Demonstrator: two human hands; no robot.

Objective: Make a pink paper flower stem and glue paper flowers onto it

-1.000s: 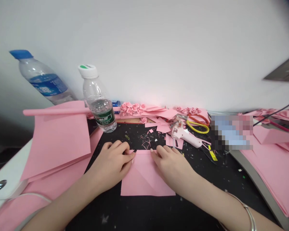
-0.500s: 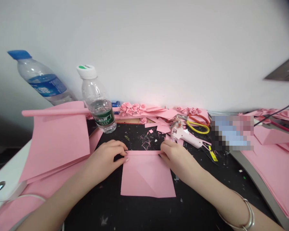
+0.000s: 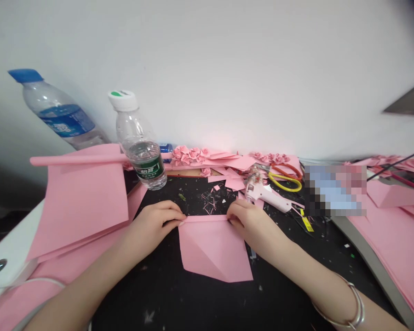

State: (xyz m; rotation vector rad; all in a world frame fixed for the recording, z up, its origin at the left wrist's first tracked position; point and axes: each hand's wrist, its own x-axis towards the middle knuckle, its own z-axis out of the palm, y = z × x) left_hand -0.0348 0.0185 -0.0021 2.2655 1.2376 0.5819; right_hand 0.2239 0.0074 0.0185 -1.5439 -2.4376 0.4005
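A pink paper sheet (image 3: 214,253) lies on the black tabletop between my hands, with a diagonal crease and a narrow rolled or folded strip along its far edge. My left hand (image 3: 162,218) pinches the left end of that strip between thumb and fingers. At the strip's right end, my right hand (image 3: 244,216) is closed on the paper, its fingertips partly hidden. The sheet's near left corner is lifted a little off the table. Just beyond my right hand lies a pink glue gun (image 3: 269,196).
Paper roses (image 3: 191,155) and pink scraps line the wall. Scissors with red and yellow handles (image 3: 285,181) lie behind the glue gun. A water bottle (image 3: 145,156) stands back left, near a blue-capped bottle (image 3: 64,115). Pink sheets are stacked left and right (image 3: 396,243).
The sheet's near left corner has risen and bent inward. My left hand has shifted slightly right, and my right hand slightly left, both still on the strip.
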